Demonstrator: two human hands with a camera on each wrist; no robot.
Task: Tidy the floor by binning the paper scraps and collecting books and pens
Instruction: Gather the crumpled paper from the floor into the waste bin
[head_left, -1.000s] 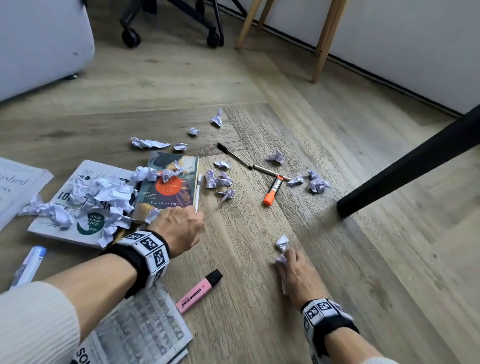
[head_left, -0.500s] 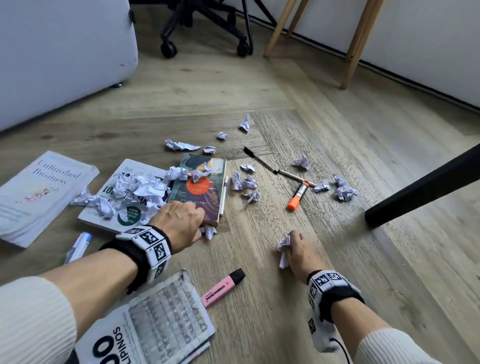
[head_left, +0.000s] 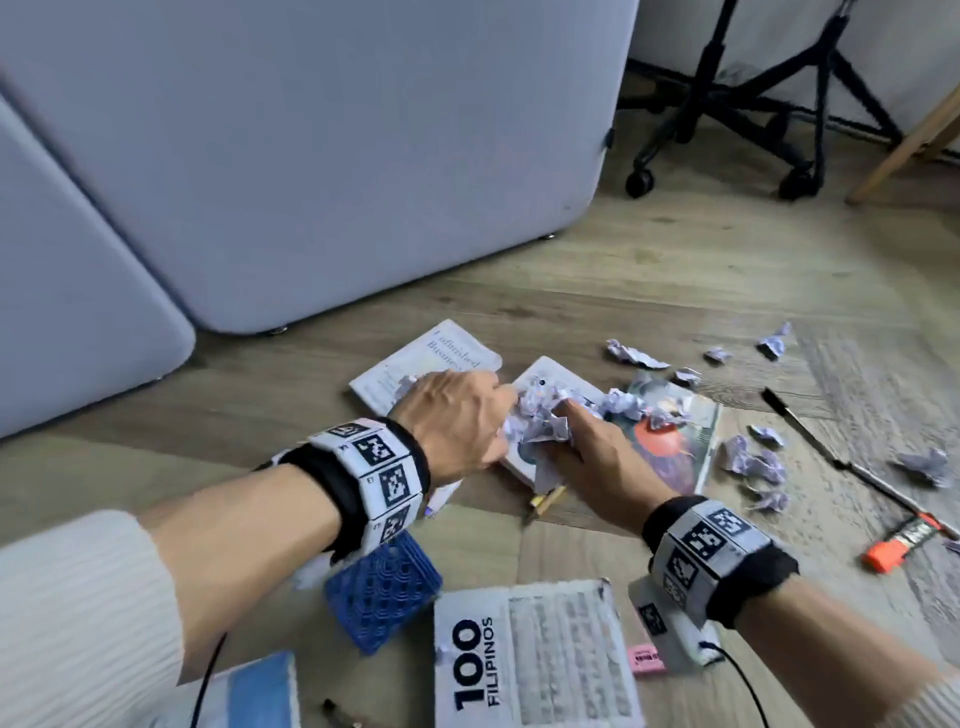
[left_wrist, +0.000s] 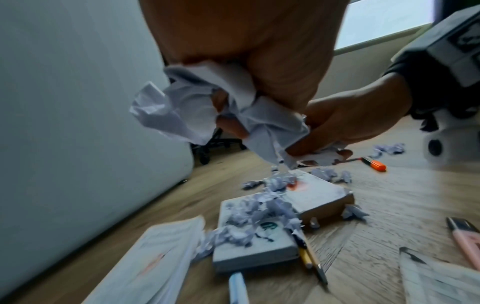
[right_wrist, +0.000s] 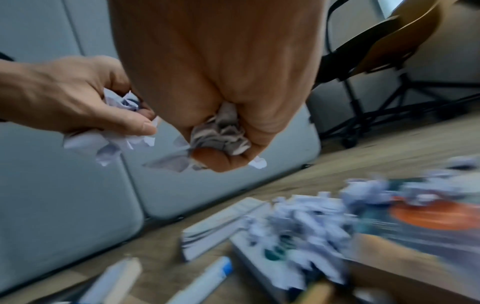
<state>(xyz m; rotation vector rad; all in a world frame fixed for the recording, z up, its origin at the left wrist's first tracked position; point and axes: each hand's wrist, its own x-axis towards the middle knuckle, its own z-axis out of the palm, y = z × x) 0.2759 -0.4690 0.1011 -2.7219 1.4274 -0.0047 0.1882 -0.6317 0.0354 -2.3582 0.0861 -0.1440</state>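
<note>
Both hands meet above the white book, each holding crumpled paper scraps. My left hand grips a white wad in its curled fingers. My right hand clenches another wad. More scraps lie on the white book and on the dark book with an orange circle. A third book, "Unfinished Business", lies behind my left hand. Loose scraps, a black pen, an orange highlighter and a pencil lie on the floor.
A blue mesh holder lies under my left wrist, beside the "100 Filipinos" book and a pink highlighter. A grey padded unit fills the left. A wheeled chair base and a wooden leg stand behind.
My right hand left the floor with its scrap and moved left to meet my left hand above the books. The left hand now holds a wad of scraps. The view swung left.
</note>
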